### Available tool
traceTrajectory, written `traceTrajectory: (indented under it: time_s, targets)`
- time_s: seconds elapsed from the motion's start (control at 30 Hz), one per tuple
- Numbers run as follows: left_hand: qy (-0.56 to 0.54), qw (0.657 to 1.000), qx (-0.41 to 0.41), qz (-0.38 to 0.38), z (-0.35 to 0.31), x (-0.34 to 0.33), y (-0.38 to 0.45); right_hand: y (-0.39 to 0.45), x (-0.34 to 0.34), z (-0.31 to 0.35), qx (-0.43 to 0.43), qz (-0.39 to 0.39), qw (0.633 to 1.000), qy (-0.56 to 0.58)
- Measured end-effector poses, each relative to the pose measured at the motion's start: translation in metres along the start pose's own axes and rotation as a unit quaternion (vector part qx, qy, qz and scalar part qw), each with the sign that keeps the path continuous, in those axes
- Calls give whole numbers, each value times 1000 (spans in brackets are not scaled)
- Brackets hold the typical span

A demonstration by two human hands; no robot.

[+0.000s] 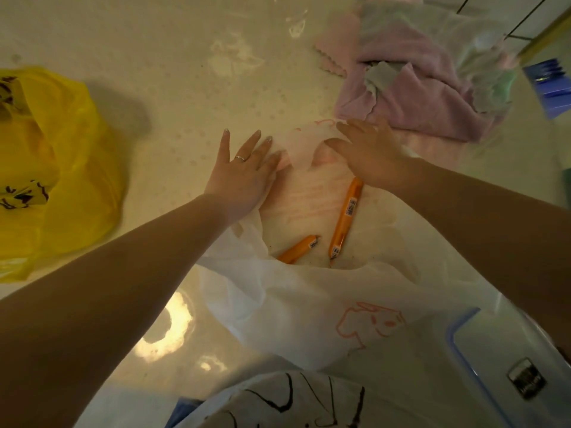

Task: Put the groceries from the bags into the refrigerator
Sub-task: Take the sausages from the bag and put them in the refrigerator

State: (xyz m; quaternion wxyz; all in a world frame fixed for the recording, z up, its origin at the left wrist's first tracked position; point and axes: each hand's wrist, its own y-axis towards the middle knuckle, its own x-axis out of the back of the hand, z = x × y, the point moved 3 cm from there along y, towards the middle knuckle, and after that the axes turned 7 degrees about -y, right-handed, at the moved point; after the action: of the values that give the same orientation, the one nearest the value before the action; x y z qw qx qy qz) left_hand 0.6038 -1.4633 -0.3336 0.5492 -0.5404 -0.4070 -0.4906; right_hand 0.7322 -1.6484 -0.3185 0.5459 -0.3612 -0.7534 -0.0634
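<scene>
A white plastic bag (309, 301) with a red drawing lies open on the table in front of me. Inside it lie two orange sausage sticks: a long one (345, 217) and a shorter one (298, 249) half hidden by the bag's near edge. My left hand (244, 171) rests flat with fingers spread on the bag's far left rim. My right hand (370, 149) presses, fingers spread, on the bag's far handle. Neither hand grips a sausage. A yellow plastic bag (61, 168) sits at the left.
Pink and pale green cloths (423, 88) lie bunched at the far right of the glossy cream table (173, 88). A blue object (548, 88) is at the right edge. A white container with a blue rim (482, 359) sits near right.
</scene>
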Motion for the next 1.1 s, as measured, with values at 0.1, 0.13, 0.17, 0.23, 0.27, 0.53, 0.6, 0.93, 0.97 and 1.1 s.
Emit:
traceTrajectory:
  time_s: [0.1, 0.13, 0.17, 0.23, 0.27, 0.53, 0.6, 0.93, 0.97, 1.1]
  targets:
    - [2, 993, -66, -98, -14, 2, -16, -16, 5, 3, 62, -114, 992, 8]
    - [-3, 988, -94, -124, -20, 2, -23, -25, 4, 6, 90, -155, 984, -2]
    - [-11, 984, -117, -133, -28, 1, -29, -35, 1, 10, 115, -187, 975, -16]
    - [-39, 981, -151, -112, -45, 0, -43, -54, -5, 19, 156, -223, 962, -22]
    - [-58, 980, -164, -95, -53, -1, -49, -61, -7, 22, 174, -223, 959, -10]
    - [-101, 983, -148, -38, -77, -15, -69, -89, -33, 40, 200, -186, 961, 49]
    - [-70, 990, -118, 12, -79, -19, -73, -91, -36, 40, 176, -173, 967, 59]
    - [-165, 986, -7, 29, -84, -7, -71, -101, -30, 58, 164, -136, 976, 49]
    - [-177, 984, 1, 22, -84, -7, -70, -102, -28, 63, 174, -144, 973, 51]
    - [-172, 984, -11, 43, -83, -13, -69, -104, -29, 79, 201, -157, 965, 57]
